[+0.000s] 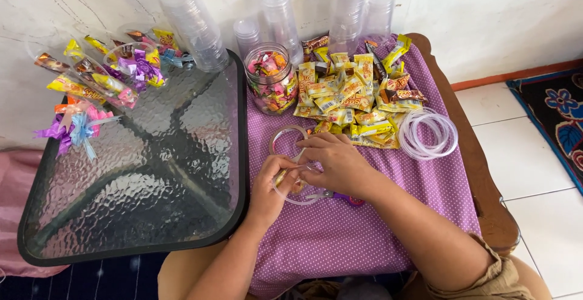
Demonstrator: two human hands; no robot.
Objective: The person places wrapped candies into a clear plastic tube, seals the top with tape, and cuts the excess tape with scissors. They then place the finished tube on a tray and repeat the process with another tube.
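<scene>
- The left hand [271,186] and right hand [336,161] meet over the purple dotted cloth [340,233], fingers curled and pressed close together; between them they pinch a clear plastic ring [296,200]; what else sits in the fingertips I cannot tell.
- Just under the right wrist lies a small purple-handled tool [347,198], partly hidden.
- Touching the fingers on the far side, another clear ring [284,136] lies flat on the cloth.
- To the right, well apart from the hands, a loose stack of clear rings [427,132] rests near the wooden table edge [480,172].
- Left of the cloth sits a dark-rimmed textured glass tabletop [139,172].
- Farther back, a heap of yellow and brown wrapped sweets [355,96] lies beside a glass jar [271,78] filled with candy.
- On the far left, filled cups with ribbon bows [97,84] lie on their sides.
- Against the wall stand stacks of clear plastic cups [197,23].
</scene>
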